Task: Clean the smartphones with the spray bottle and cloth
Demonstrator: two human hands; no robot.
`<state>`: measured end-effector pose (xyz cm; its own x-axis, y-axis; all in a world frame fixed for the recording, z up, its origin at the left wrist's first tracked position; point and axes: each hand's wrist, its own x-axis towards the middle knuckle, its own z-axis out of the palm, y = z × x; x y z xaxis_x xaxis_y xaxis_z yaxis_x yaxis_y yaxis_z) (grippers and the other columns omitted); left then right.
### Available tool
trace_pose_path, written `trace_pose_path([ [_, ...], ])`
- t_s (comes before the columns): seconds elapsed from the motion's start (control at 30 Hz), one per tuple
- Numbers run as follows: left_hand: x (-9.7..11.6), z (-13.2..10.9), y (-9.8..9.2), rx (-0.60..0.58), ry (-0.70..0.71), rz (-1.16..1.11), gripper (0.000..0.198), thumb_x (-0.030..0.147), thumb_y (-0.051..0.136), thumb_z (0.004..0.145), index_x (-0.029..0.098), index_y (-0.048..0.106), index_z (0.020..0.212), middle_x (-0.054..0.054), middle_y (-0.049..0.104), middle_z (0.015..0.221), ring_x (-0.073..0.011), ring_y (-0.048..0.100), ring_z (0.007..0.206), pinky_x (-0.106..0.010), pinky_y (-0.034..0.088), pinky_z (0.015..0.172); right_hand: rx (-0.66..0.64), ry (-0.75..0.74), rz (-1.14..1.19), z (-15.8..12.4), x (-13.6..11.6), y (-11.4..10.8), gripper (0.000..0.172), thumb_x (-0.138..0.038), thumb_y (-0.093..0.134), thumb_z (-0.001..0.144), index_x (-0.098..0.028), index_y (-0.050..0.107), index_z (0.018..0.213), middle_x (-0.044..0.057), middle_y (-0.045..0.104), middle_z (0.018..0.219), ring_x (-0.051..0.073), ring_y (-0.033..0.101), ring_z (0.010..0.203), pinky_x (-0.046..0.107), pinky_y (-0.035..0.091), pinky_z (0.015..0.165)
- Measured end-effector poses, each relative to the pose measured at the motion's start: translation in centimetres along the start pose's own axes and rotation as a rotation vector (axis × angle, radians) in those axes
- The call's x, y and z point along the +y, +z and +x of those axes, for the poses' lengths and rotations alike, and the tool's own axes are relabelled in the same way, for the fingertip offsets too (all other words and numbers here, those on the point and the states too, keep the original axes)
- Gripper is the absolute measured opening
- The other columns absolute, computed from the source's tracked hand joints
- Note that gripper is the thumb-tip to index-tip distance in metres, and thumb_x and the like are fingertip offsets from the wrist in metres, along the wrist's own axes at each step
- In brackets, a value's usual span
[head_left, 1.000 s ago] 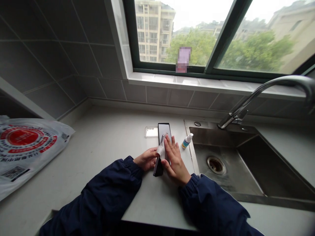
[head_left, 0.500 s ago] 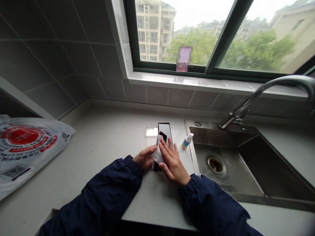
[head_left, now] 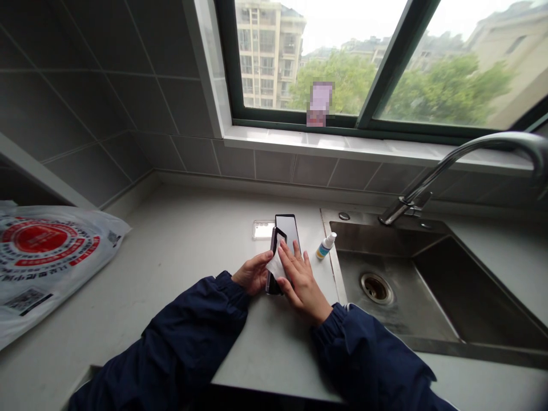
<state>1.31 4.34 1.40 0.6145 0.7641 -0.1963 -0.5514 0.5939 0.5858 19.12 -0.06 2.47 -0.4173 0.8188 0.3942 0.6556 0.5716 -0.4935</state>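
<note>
My left hand (head_left: 253,273) is closed round the left edge of a dark phone (head_left: 274,285), which is tilted a little above the counter. A whitish cloth with a zigzag edge (head_left: 275,265) covers the middle of its screen. Across the cloth lies my right hand (head_left: 302,279), fingers stretched out and slightly apart, pressing it against the phone. Just behind is a second flat, dark-edged panel with a bright reflection (head_left: 291,227), partly covered by my fingers. Left of it rests a clear phone case (head_left: 262,230). A small spray bottle with a white cap (head_left: 325,247) stands to the right.
On the right a steel sink (head_left: 432,337) is set into the pale counter (head_left: 180,240), with a curved tap (head_left: 445,162) behind it. A white plastic bag with red print (head_left: 55,257) lies at the left. Beyond the tiled wall is a window (head_left: 334,57).
The cloth has shifted and bunched under my right fingers, and more of the phone's top and lower part shows. Both hands stay in nearly the same place.
</note>
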Motion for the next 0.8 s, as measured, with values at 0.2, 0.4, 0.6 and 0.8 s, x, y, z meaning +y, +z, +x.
trace_pose_path([
  [0.2, 0.48, -0.10, 0.55, 0.008, 0.024, -0.025, 0.048, 0.035, 0.055, 0.094, 0.007, 0.057, 0.134, -0.017, 0.068, 0.125, -0.0278, 0.064, 0.117, -0.039, 0.045, 0.106, 0.027, -0.096, 0.039, -0.17, -0.25, -0.25, 0.059, -0.045, 0.034, 0.104, -0.026, 0.022, 0.158, 0.008, 0.028, 0.163, 0.031, 0.008, 0.153, 0.063, 0.014, 0.119],
  [0.4, 0.62, -0.17, 0.37, 0.011, 0.002, -0.053, 0.055, 0.042, 0.052, 0.096, 0.006, 0.053, 0.138, -0.019, 0.068, 0.123, -0.0294, 0.064, 0.118, -0.042, 0.045, 0.107, 0.017, -0.171, 0.080, -0.25, -0.64, -0.61, 0.060, -0.046, 0.037, 0.103, -0.023, 0.025, 0.158, 0.008, 0.029, 0.162, 0.031, 0.010, 0.153, 0.059, 0.012, 0.122],
  [0.6, 0.63, -0.22, 0.73, 0.037, 0.020, -0.044, 0.057, 0.042, 0.052, 0.096, 0.005, 0.052, 0.138, -0.020, 0.066, 0.125, -0.0294, 0.063, 0.119, -0.041, 0.044, 0.107, -0.012, -0.158, 0.058, -0.22, -0.64, -0.38, 0.062, -0.046, 0.035, 0.103, -0.023, 0.021, 0.159, 0.009, 0.025, 0.163, 0.032, 0.008, 0.153, 0.062, 0.011, 0.121],
  [0.8, -0.03, 0.04, 0.04, -0.020, 0.101, 0.079, 0.049, 0.036, 0.064, 0.089, 0.017, 0.059, 0.133, -0.011, 0.071, 0.111, -0.0211, 0.070, 0.087, -0.033, 0.055, 0.081, -0.006, 0.003, 0.041, -0.24, -0.46, 0.03, 0.062, -0.048, 0.031, 0.104, -0.027, 0.014, 0.160, 0.008, 0.017, 0.166, 0.032, 0.005, 0.154, 0.067, 0.010, 0.118],
])
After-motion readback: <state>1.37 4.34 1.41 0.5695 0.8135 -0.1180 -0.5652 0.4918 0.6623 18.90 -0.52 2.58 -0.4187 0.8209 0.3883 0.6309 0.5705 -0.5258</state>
